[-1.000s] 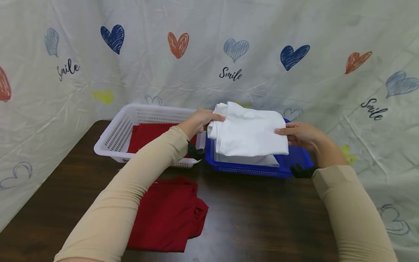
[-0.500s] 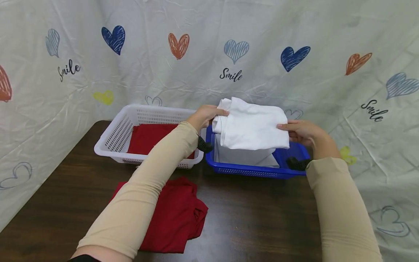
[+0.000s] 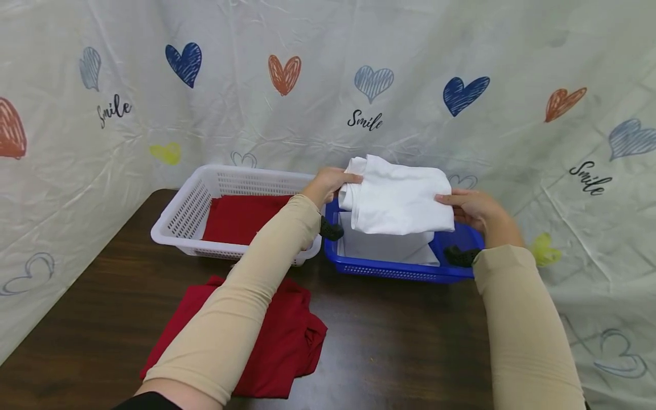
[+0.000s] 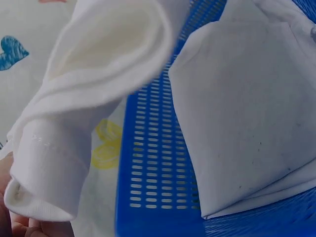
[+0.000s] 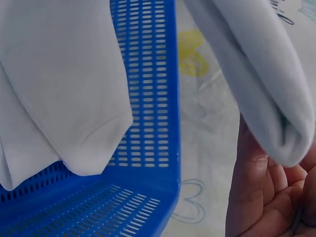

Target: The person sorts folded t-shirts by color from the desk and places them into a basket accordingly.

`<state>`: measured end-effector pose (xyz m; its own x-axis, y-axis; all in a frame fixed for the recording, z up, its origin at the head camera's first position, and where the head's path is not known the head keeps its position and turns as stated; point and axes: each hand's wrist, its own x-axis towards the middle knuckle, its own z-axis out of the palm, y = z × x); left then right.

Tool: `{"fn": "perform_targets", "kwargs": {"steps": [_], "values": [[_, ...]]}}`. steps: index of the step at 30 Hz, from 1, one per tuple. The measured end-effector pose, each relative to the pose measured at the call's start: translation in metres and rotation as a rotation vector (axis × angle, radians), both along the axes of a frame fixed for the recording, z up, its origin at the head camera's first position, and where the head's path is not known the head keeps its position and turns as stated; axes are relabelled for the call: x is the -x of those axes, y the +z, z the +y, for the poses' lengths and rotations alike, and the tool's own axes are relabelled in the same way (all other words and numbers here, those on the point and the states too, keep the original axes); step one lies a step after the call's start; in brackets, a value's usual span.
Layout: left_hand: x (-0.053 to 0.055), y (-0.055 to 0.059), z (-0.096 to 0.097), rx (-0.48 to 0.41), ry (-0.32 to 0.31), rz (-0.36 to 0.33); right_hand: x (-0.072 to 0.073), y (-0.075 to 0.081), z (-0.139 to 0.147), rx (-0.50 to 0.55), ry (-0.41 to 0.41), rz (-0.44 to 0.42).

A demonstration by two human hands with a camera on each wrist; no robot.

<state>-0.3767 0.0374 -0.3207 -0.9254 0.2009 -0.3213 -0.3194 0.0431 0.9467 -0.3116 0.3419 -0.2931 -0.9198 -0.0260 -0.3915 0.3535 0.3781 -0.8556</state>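
Observation:
Between my two hands hangs a folded white garment (image 3: 402, 196), raised above the blue basket (image 3: 389, 270). My left hand (image 3: 330, 183) pinches its left edge, thumb on top; a ribbed, hemmed end of the cloth shows at those fingers in the left wrist view. At the opposite edge my right hand (image 3: 474, 209) grips the fold, which looks thick and rounded in the right wrist view (image 5: 266, 84). Inside the blue basket lies another folded white cloth (image 4: 247, 113), flat on the bottom and seen apart from the raised one in both wrist views.
Left of the blue basket stands a white basket (image 3: 174, 225) holding folded red cloth (image 3: 241, 219). A red garment (image 3: 282, 341) lies on the dark wooden table (image 3: 389, 341), partly under my left forearm. A curtain printed with hearts (image 3: 307, 131) hangs close behind.
Both hands have lifted the white garment slightly up and a little to the right, uncovering more of the white cloth in the blue basket. Both grips stay the same.

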Motion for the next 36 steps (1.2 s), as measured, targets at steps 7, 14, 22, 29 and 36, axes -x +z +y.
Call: {"fn": "perform_targets", "kwargs": {"steps": [7, 14, 22, 29, 36], "values": [[-0.001, -0.015, 0.004, -0.018, -0.001, -0.046, 0.003, -0.011, 0.002, -0.065, 0.010, -0.011], [-0.004, -0.031, 0.009, 0.042, 0.031, -0.081, 0.002, -0.026, 0.002, -0.090, -0.031, -0.058], [-0.007, -0.043, 0.012, 0.106, 0.045, -0.096, 0.005, -0.038, 0.000, -0.070, -0.024, -0.125], [-0.009, -0.045, 0.018, 0.196, 0.049, -0.090, 0.004, -0.044, 0.003, -0.079, -0.025, -0.163], [-0.011, -0.044, 0.021, 0.155, 0.057, -0.128, 0.002, -0.046, 0.009, -0.057, -0.013, -0.172]]}}
